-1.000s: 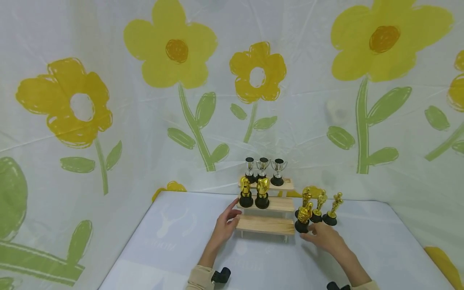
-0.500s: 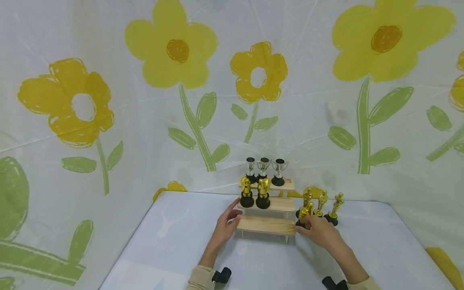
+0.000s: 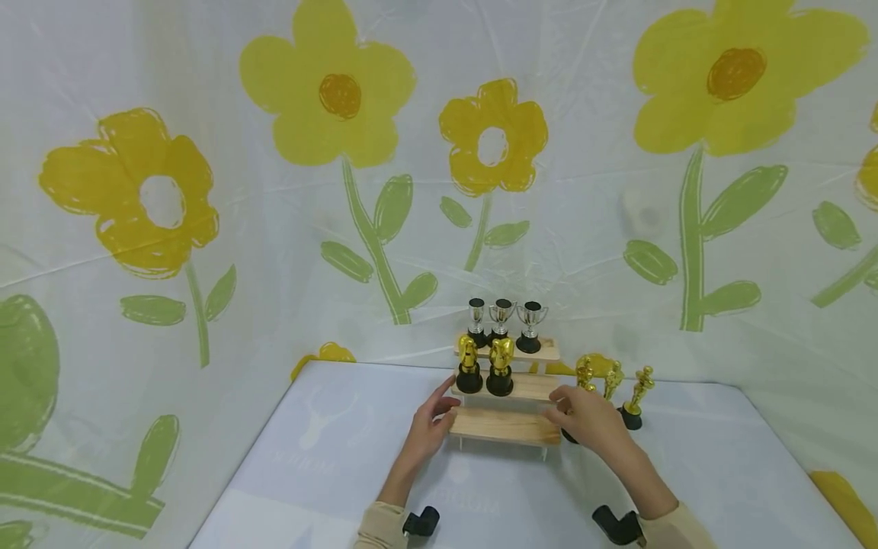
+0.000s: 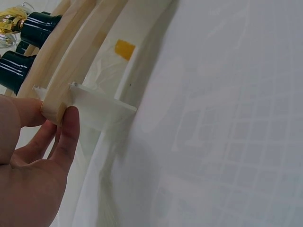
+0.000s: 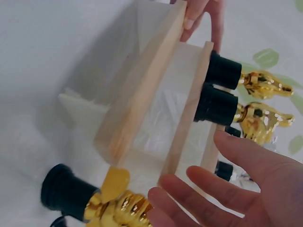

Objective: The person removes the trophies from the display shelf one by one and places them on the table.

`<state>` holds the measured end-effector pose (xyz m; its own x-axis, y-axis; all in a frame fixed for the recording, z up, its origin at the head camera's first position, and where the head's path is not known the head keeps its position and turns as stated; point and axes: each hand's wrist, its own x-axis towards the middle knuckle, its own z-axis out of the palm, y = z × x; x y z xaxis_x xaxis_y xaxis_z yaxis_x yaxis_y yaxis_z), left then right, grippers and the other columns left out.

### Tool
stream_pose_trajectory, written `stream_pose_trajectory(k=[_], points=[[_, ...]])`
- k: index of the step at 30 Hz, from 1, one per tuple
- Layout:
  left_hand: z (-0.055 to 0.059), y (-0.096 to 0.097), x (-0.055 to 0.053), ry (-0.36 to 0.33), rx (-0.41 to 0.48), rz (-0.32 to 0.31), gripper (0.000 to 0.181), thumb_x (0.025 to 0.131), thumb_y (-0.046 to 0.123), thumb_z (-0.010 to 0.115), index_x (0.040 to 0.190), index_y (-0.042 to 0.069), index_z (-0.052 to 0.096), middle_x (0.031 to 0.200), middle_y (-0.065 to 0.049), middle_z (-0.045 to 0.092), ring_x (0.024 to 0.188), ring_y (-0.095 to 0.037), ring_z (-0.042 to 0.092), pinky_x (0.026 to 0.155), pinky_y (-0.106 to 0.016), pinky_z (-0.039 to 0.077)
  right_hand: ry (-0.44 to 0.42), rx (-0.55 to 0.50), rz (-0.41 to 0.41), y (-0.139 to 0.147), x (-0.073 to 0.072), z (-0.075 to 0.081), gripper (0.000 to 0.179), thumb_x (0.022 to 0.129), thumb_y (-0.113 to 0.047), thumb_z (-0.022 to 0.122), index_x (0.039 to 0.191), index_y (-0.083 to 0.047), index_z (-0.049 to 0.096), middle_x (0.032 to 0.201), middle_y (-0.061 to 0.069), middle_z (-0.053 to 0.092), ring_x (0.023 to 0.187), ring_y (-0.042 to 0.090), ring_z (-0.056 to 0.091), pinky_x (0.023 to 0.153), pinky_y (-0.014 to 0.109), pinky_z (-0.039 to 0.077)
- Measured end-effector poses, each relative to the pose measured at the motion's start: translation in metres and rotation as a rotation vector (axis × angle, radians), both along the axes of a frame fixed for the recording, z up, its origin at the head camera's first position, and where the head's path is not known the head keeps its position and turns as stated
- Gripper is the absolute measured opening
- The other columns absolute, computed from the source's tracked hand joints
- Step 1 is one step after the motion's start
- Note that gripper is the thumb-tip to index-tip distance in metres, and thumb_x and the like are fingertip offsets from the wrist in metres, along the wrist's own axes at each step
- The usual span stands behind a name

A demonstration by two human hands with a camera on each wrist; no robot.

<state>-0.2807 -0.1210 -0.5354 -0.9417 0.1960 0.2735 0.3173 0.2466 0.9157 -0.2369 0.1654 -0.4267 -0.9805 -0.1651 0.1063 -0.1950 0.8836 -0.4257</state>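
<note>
A three-tier wooden display stand (image 3: 504, 425) stands on the table. My left hand (image 3: 425, 431) pinches the left end of its lowest board, thumb above and fingers below in the left wrist view. My right hand (image 3: 595, 418) is by the stand's right end, fingers spread around no object; whether fingertips touch the boards, I cannot tell. Two gold trophies, one left (image 3: 469, 366) and one right (image 3: 500, 367), stand on the middle tier. Beside the stand, a gold fist-shaped trophy (image 5: 125, 208) with a black base is mostly hidden by my right hand in the head view.
Three silver trophy cups (image 3: 531, 328) line the top tier. Several gold figurine trophies (image 3: 641, 393) stand on the white table (image 3: 329, 457) right of the stand. Behind hangs a white cloth (image 3: 576, 229) with printed yellow flowers.
My right hand has moved left and up from beside the fist-shaped trophy to the stand's right end, its fingers opening out. My left hand has stayed at the board.
</note>
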Motion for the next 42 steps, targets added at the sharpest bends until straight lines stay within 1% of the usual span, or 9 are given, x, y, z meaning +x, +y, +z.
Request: stream_pose_trajectory(k=[4,11,15,21,26,30,33,39,42], points=[[0.0,0.0,0.0,0.008,0.009,-0.006,0.06,0.097,0.002,0.054,0.151,0.021,0.039,0.116,-0.02,0.067,0.111,-0.032,0.064,0.081,-0.022,0.051,0.012,-0.022,0.006,-0.011,-0.007,0.005,0.037,0.089,-0.034,0.07,0.112,-0.005,0.069,0.092,0.008,0.074,0.076,0.021,0.068,0.058,0.034,0.052],[-0.001,-0.001,-0.001,0.035,0.009,-0.014,0.059,0.097,0.003,0.055,0.151,0.023,0.04,0.116,-0.021,0.067,0.111,-0.034,0.064,0.082,-0.025,0.053,0.042,-0.104,0.006,-0.032,-0.022,0.01,0.041,0.09,-0.035,0.07,0.116,-0.003,0.069,0.096,0.011,0.074,0.084,0.025,0.07,0.068,0.04,0.056],[-0.002,-0.001,-0.001,0.032,0.001,-0.011,0.06,0.097,0.004,0.054,0.151,0.025,0.039,0.117,-0.021,0.067,0.112,-0.033,0.064,0.086,-0.027,0.053,0.071,-0.156,0.009,-0.041,-0.031,0.005,0.048,0.09,-0.036,0.069,0.122,-0.001,0.065,0.103,0.014,0.073,0.089,0.026,0.071,0.073,0.041,0.057],[-0.002,-0.001,-0.001,0.035,-0.007,-0.012,0.059,0.097,0.004,0.054,0.151,0.024,0.039,0.118,-0.02,0.067,0.112,-0.033,0.064,0.086,-0.031,0.053,0.113,-0.244,-0.017,-0.053,-0.041,-0.006,0.055,0.088,-0.037,0.072,0.13,-0.002,0.06,0.112,0.016,0.071,0.096,0.029,0.071,0.08,0.043,0.057],[-0.002,-0.001,-0.001,0.02,-0.012,-0.001,0.06,0.097,0.004,0.054,0.151,0.027,0.039,0.118,-0.019,0.067,0.113,-0.032,0.064,0.087,-0.031,0.053,0.172,-0.281,-0.041,-0.063,-0.048,-0.014,0.057,0.084,-0.038,0.076,0.124,0.0,0.061,0.106,0.016,0.072,0.094,0.03,0.071,0.081,0.045,0.056],[-0.002,-0.001,-0.001,0.025,0.001,-0.007,0.06,0.096,0.003,0.055,0.151,0.024,0.039,0.118,-0.02,0.067,0.112,-0.034,0.064,0.086,-0.029,0.053,0.216,-0.303,-0.048,-0.068,-0.052,-0.018,0.046,0.082,-0.036,0.078,0.109,-0.001,0.066,0.096,0.014,0.073,0.087,0.027,0.071,0.077,0.041,0.057],[-0.002,-0.001,-0.001,0.034,0.014,-0.018,0.06,0.096,0.002,0.055,0.151,0.02,0.04,0.117,-0.02,0.068,0.111,-0.035,0.064,0.083,-0.027,0.053,0.238,-0.315,-0.049,-0.07,-0.053,-0.02,0.038,0.082,-0.037,0.079,0.099,-0.005,0.068,0.089,0.01,0.073,0.082,0.023,0.07,0.073,0.038,0.057],[0.0,0.0,0.0,0.019,0.018,-0.007,0.059,0.096,0.003,0.056,0.15,0.021,0.04,0.116,-0.018,0.068,0.112,-0.033,0.064,0.084,-0.029,0.053,0.279,-0.31,-0.037,-0.071,-0.055,-0.022,0.037,0.082,-0.037,0.078,0.099,-0.006,0.068,0.089,0.01,0.074,0.08,0.023,0.07,0.071,0.038,0.057],[0.0,0.0,-0.001,0.024,-0.002,0.002,0.06,0.096,0.001,0.055,0.151,0.019,0.04,0.116,-0.021,0.067,0.112,-0.035,0.064,0.086,-0.032,0.054,0.276,-0.315,-0.029,-0.071,-0.055,-0.022,0.037,0.082,-0.037,0.078,0.1,-0.006,0.068,0.091,0.01,0.075,0.083,0.024,0.071,0.072,0.038,0.058]])
